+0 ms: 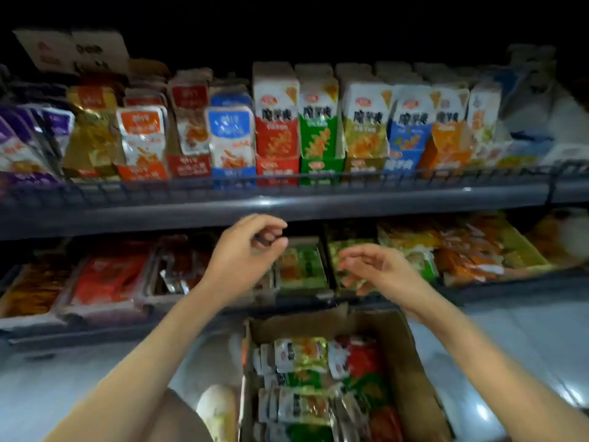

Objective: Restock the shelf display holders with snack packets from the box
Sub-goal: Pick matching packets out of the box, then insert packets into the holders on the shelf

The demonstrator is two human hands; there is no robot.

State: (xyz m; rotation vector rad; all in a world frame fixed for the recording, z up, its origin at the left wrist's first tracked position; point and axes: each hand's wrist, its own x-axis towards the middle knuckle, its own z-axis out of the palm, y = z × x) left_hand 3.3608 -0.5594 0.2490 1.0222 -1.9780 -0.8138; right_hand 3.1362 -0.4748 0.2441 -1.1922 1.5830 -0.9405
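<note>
The fingers [274,232] of the left hand [245,253] curl in toward the thumb with nothing visible between them. Those of the right hand [379,266] lie loose and apart, pointing across toward the left, also empty. Both hands hover at one height, probably because they are between loads, with no packet in them.

Just beyond the fingers, in the gap between the two hands, sits a display holder [302,290] on the lower shelf. It holds green and orange packets lying flat. It seems to be the slot being filled, which would explain why the hands meet in front of it.

Below the fingers, back toward the person, the box [411,362] stands open on the floor, close enough to reach straight down. Its snack packets [302,349] are small glossy sachets in green, red and pale yellow-green, crammed on edge in loose rows, and the box looks well stocked.

Above the fingers runs the upper shelf [287,205], where upright cartons [275,122] stand in a row.
</note>
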